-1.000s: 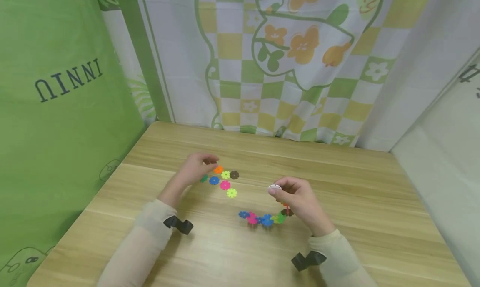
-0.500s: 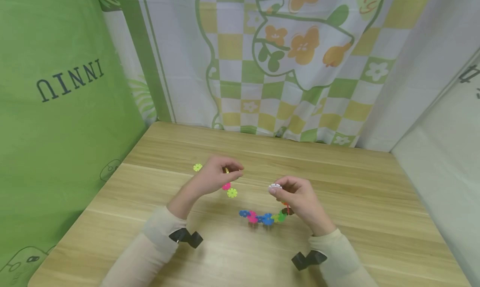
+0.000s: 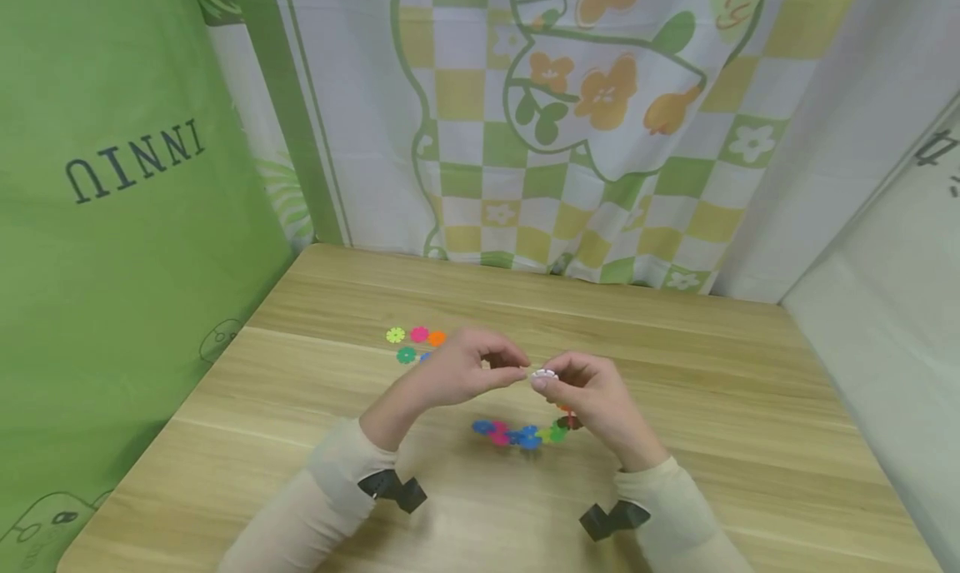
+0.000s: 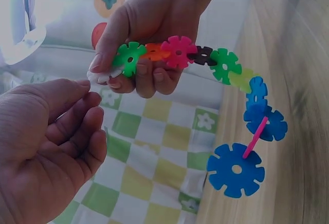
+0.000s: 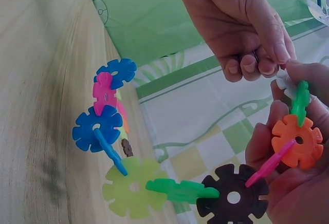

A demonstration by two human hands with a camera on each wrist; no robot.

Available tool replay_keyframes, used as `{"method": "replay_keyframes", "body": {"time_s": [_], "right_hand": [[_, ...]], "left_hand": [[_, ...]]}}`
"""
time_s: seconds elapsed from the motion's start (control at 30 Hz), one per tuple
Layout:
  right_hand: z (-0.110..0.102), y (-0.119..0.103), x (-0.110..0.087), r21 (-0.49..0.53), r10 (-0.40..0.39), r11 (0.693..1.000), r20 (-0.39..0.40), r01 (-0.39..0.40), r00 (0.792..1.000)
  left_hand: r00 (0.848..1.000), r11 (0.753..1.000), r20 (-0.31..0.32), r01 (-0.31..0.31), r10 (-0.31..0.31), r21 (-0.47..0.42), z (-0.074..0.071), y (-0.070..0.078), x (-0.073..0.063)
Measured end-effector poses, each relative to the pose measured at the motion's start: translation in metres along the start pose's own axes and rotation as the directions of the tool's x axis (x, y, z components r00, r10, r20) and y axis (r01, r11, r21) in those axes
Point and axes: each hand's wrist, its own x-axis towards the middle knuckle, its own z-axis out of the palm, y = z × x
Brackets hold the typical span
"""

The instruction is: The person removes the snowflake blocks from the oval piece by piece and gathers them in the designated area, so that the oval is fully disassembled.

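My right hand [image 3: 596, 394] pinches a white flower-shaped disc [image 3: 544, 375] at the end of a chain of interlocking flower discs. From it the chain runs through a green disc [image 4: 129, 58], an orange disc [image 5: 297, 141] and a dark brown disc [image 5: 233, 196] to blue discs [image 4: 236, 169] at the far end. It hangs in a curve over the table. My left hand [image 3: 476, 369] has its thumb and curled index fingertips right at the white disc's edge. I cannot tell whether a small piece sits between those left fingertips.
Loose flower discs lie on the wooden table [image 3: 480, 506] beyond my left hand: yellow [image 3: 395, 335], pink [image 3: 419, 334], orange [image 3: 437, 337] and green [image 3: 406, 355], with a blue one partly hidden. Printed curtains [image 3: 480, 173] hang behind the table.
My left hand has moved right from the loose discs to the white disc, uncovering the yellow and pink discs at the left. My right hand has stayed nearly still, holding the chain.
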Motion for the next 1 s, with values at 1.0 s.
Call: {"method": "replay_keyframes", "body": {"time_s": [1.0], "right_hand": [[-0.001, 0.003, 0.001, 0.118, -0.133, 0.986, 0.093, 0.122, 0.987]], "left_hand": [[0.993, 0.989, -0.050, 0.099, -0.105, -0.113, -0.009, -0.002, -0.008]]}}
